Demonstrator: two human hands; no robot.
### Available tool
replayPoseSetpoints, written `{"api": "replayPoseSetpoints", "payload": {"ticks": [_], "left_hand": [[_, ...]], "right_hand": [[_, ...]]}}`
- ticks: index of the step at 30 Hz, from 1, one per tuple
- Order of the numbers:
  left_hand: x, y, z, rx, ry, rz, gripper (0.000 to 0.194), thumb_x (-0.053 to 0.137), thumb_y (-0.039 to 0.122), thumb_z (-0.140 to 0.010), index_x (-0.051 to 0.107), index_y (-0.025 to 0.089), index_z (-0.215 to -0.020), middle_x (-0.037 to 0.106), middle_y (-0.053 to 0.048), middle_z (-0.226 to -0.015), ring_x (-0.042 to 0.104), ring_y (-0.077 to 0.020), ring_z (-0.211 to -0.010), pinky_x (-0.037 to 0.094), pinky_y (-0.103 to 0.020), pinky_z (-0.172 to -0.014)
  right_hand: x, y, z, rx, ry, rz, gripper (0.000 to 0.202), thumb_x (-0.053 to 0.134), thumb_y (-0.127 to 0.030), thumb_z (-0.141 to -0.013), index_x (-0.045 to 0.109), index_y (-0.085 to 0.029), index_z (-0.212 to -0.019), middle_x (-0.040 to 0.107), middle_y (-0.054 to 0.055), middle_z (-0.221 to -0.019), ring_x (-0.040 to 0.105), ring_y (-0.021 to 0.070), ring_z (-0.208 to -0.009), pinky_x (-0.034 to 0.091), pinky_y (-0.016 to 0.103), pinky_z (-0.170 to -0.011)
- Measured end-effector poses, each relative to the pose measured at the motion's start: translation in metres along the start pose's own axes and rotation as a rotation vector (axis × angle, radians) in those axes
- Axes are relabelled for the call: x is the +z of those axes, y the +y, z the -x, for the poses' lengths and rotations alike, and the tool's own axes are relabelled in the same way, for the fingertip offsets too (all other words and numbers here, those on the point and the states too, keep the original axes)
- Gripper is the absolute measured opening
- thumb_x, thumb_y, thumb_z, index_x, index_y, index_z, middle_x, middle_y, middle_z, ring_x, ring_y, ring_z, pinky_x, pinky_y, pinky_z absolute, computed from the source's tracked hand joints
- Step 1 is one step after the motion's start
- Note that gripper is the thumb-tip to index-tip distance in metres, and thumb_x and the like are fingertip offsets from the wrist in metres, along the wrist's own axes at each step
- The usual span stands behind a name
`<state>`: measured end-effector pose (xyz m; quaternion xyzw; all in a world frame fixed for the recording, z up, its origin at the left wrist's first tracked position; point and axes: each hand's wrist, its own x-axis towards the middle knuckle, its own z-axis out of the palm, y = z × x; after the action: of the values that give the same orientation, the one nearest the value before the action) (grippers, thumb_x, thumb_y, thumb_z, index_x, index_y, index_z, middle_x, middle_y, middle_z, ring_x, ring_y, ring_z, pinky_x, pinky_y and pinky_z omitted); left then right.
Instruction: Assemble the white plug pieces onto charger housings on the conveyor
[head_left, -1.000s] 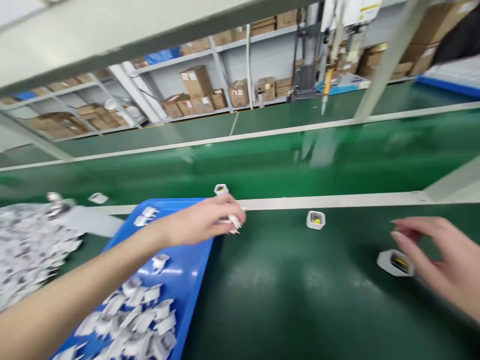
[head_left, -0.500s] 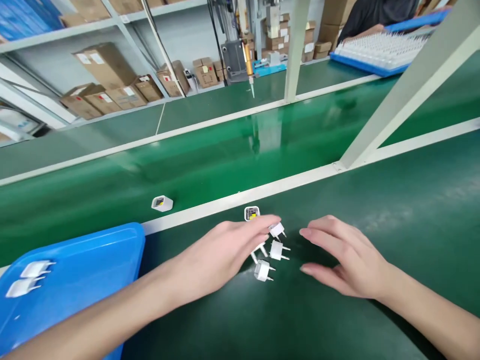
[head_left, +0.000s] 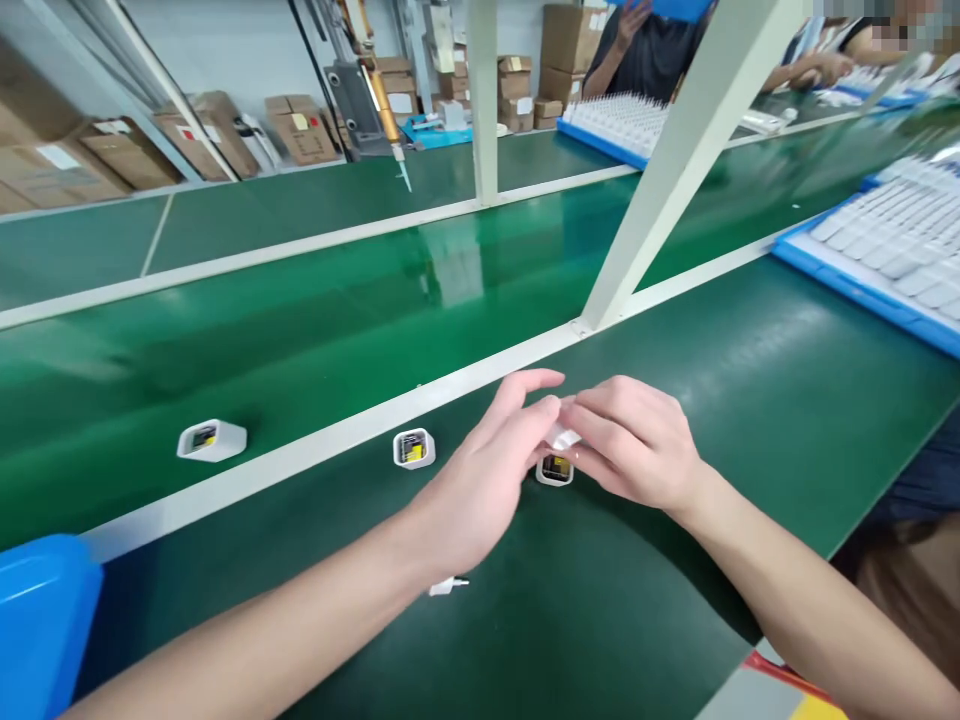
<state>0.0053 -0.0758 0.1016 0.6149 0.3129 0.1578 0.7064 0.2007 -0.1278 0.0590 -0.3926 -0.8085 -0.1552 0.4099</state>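
Observation:
My left hand (head_left: 487, 465) and my right hand (head_left: 634, 440) meet above the dark green worktop, fingers pinched at a white plug head (head_left: 562, 437). Fingers cover most of this piece. Just below it stands an open white charger housing (head_left: 555, 472) with dark and yellow parts inside; its upper edge is hidden by the hands. A second open housing (head_left: 414, 449) stands left of my left hand. One more plug head with metal pins (head_left: 448, 586) lies by my left wrist, partly covered by it.
Another housing (head_left: 212, 440) lies on the bright green conveyor belt (head_left: 322, 350), behind a pale rail. A blue tray (head_left: 45, 610) is at lower left. A slanted post (head_left: 675, 180) rises from the rail. Racks of white parts (head_left: 892, 240) stand at right; other people work across the belt.
The view has swung right. My right hand has come over to my left, and both now pinch a plug head above a housing. The loose plug heads beside my left hand no longer show there.

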Motion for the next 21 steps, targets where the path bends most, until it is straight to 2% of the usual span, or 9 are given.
{"api": "replayPoseSetpoints", "payload": {"ticks": [2, 4, 6, 8, 10, 13, 16, 21], "left_hand": [[-0.009, -0.003, 0.005, 0.038, -0.047, -0.21, 0.052, 0.038, 0.053, -0.106, 0.026, 0.033, -0.152, 0.049, -0.011, -0.15, 0.055, -0.0252, -0.132, 0.053, -0.042, -0.102], [-0.015, -0.01, 0.004, 0.122, -0.058, -0.529, 0.064, 0.054, 0.053, -0.1, 0.024, 0.033, -0.154, 0.042, -0.012, -0.156, 0.047, -0.0293, -0.139, 0.051, -0.044, -0.103], [-0.017, -0.019, -0.003, 0.243, -0.075, -0.841, 0.056, 0.063, 0.041, -0.097, 0.04, 0.029, -0.146, 0.05, -0.011, -0.148, 0.048, -0.031, -0.135, 0.047, -0.047, -0.105], [-0.016, -0.028, -0.014, 0.313, -0.113, -1.03, 0.034, 0.066, 0.03, -0.095, 0.058, 0.024, -0.127, 0.062, -0.008, -0.129, 0.054, -0.0294, -0.122, 0.046, -0.047, -0.103], [-0.013, -0.033, -0.023, 0.297, -0.134, -1.069, 0.022, 0.069, 0.028, -0.093, 0.064, 0.02, -0.113, 0.067, -0.006, -0.112, 0.059, -0.0272, -0.108, 0.049, -0.044, -0.094], [-0.01, -0.038, -0.03, 0.247, -0.093, -1.031, 0.016, 0.071, 0.033, -0.089, 0.065, 0.019, -0.096, 0.067, -0.004, -0.095, 0.061, -0.0253, -0.093, 0.049, -0.039, -0.08], [-0.006, -0.044, -0.029, 0.323, -0.024, -1.083, 0.014, 0.07, 0.029, -0.087, 0.061, 0.018, -0.085, 0.067, -0.005, -0.09, 0.061, -0.0251, -0.088, 0.048, -0.039, -0.078], [-0.001, -0.054, -0.029, 0.478, 0.044, -1.181, 0.012, 0.065, 0.021, -0.085, 0.056, 0.018, -0.078, 0.066, -0.006, -0.085, 0.061, -0.0235, -0.083, 0.047, -0.038, -0.076]], "right_hand": [[-0.003, 0.006, 0.0, 0.082, -0.001, -0.126, 0.004, 0.061, -0.017, -0.105, 0.059, -0.017, -0.109, 0.063, 0.006, -0.09, 0.057, 0.0183, -0.072, 0.045, 0.03, -0.062], [-0.009, 0.012, 0.0, 0.22, -0.04, -0.29, 0.006, 0.064, -0.021, -0.105, 0.06, -0.018, -0.103, 0.062, 0.004, -0.089, 0.056, 0.0155, -0.071, 0.044, 0.027, -0.061], [-0.015, 0.015, -0.002, 0.368, -0.143, -0.408, 0.011, 0.067, -0.027, -0.105, 0.062, -0.018, -0.101, 0.061, 0.002, -0.089, 0.055, 0.014, -0.069, 0.044, 0.026, -0.061], [-0.019, 0.013, -0.005, 0.453, -0.285, -0.455, 0.015, 0.066, -0.031, -0.106, 0.063, -0.018, -0.099, 0.06, 0.001, -0.088, 0.054, 0.0138, -0.07, 0.043, 0.026, -0.062], [-0.023, 0.007, -0.006, 0.487, -0.406, -0.44, 0.017, 0.062, -0.033, -0.108, 0.063, -0.018, -0.099, 0.058, 0.001, -0.086, 0.053, 0.0141, -0.07, 0.042, 0.026, -0.063], [-0.026, -0.004, -0.001, 0.516, -0.495, -0.38, 0.018, 0.059, -0.034, -0.11, 0.063, -0.018, -0.103, 0.058, 0.001, -0.087, 0.053, 0.0149, -0.07, 0.041, 0.028, -0.063], [-0.026, -0.01, 0.011, 0.532, -0.512, -0.376, 0.02, 0.057, -0.036, -0.111, 0.065, -0.019, -0.106, 0.061, 0.005, -0.095, 0.059, 0.0174, -0.079, 0.046, 0.029, -0.07], [-0.02, -0.015, 0.024, 0.488, -0.518, -0.385, 0.017, 0.055, -0.032, -0.112, 0.066, -0.02, -0.11, 0.064, 0.007, -0.103, 0.062, 0.0202, -0.088, 0.051, 0.033, -0.079]]}}
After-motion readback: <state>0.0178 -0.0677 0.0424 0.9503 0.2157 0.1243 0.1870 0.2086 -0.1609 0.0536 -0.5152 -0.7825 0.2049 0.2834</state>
